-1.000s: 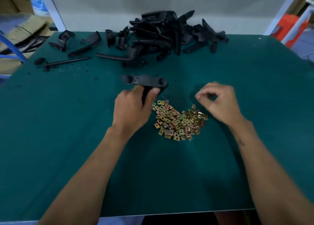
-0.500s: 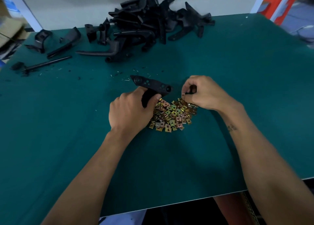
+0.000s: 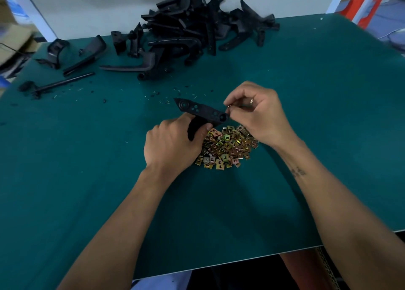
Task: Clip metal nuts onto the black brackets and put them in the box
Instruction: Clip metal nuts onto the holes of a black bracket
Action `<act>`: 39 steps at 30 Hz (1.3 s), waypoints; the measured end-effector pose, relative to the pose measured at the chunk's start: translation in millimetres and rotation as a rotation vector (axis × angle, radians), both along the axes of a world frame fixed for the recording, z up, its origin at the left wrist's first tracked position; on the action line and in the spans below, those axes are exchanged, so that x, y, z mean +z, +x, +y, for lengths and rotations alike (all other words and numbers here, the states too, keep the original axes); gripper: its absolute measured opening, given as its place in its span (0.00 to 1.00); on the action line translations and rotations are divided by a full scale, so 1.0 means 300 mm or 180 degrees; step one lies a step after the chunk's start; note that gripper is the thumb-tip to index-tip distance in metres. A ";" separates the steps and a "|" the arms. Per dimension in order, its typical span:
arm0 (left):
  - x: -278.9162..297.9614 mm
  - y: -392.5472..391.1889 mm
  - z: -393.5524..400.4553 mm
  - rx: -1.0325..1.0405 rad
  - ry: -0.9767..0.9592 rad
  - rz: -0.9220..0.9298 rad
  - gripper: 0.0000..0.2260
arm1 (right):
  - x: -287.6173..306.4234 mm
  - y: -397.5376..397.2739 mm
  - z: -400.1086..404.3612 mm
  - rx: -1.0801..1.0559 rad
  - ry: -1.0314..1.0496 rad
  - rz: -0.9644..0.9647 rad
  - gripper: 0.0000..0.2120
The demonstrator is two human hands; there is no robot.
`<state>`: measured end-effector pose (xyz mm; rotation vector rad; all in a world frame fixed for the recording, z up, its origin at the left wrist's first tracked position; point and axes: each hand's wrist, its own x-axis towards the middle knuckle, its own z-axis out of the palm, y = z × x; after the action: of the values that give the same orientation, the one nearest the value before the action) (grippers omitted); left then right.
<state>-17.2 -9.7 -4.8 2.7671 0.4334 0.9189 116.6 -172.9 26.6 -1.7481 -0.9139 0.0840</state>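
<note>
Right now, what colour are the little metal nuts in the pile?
Shiny gold, some coppery pink or greenish, nuts, best in the head view.

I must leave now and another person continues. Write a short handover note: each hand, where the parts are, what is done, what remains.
Left hand: grips the stem of a black bracket, held above the table.
Right hand: pinches a metal nut at the bracket's right end.
Nut pile: under the hands. Spare brackets: heaped at the far edge.
Done: nut picked and brought to the bracket.
Left: clip it on, box the bracket, do the rest. No box is in view.
</note>
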 end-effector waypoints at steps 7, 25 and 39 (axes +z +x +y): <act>0.004 0.003 -0.002 -0.0019 -0.0069 0.0071 0.19 | 0.024 -0.034 0.021 0.0126 0.0767 0.0857 0.11; 0.008 -0.001 -0.006 0.0021 -0.0158 0.0174 0.20 | 0.033 -0.051 0.018 -0.0146 0.0779 0.0789 0.07; 0.005 0.002 -0.006 0.0031 -0.0095 0.0142 0.19 | 0.024 -0.053 0.021 0.0039 0.0594 0.0569 0.11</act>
<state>-16.4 -11.5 -3.4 2.7655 0.4645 0.8476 100.7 -166.5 33.9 -1.5358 -0.7766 0.1555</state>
